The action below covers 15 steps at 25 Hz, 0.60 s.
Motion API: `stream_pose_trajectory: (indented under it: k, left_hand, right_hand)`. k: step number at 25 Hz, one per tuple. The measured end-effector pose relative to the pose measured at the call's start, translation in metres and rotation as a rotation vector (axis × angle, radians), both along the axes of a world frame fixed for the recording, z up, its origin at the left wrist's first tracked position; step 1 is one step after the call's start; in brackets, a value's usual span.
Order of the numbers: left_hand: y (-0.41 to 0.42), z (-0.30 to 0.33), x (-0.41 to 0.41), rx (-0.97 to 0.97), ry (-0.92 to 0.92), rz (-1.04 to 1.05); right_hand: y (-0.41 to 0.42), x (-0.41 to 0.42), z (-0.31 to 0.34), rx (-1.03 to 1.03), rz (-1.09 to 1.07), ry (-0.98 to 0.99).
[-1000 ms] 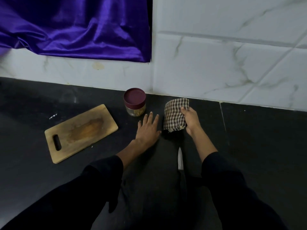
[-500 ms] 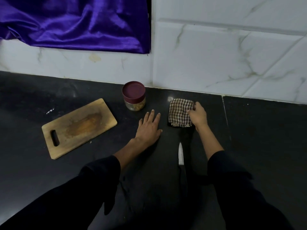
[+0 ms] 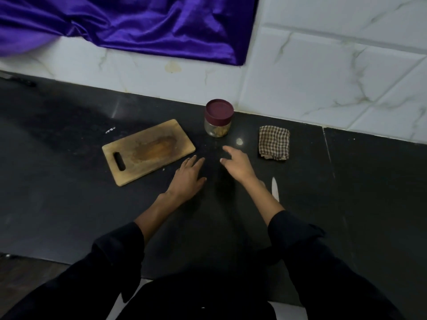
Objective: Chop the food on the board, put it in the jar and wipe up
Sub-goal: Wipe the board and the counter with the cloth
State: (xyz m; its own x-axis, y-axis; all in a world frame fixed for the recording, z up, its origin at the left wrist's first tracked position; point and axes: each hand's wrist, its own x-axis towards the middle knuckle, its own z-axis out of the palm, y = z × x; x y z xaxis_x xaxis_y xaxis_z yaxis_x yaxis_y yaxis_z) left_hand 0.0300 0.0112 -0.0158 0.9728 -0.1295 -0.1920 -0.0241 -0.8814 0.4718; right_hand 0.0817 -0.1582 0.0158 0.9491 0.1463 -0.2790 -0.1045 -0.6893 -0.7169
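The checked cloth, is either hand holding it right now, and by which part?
No. The checked cloth lies alone on the counter; right hand hovers open, left hand rests flat.

Brown-checked cloth (image 3: 274,142), maroon-lidded jar (image 3: 218,118)

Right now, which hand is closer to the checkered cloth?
The right hand. It hovers open just left of the checkered cloth, not touching it. The left hand lies flat on the counter farther left, beside the cutting board.
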Motion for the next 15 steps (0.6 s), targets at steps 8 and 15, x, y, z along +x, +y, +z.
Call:
stream_pose_trajectory:
  k: [8,15]
  left_hand:
    - [0.128,-0.021,-0.022,-0.094,-0.166,0.384]
    - [0.177,-0.024,-0.008,0.003,-0.052,0.829]
  right_hand:
    - [0.100,0.015,-0.010,-0.129,0.139,-0.037]
    - [0.140,0.064,-0.021,-0.366,0.148,-0.035]
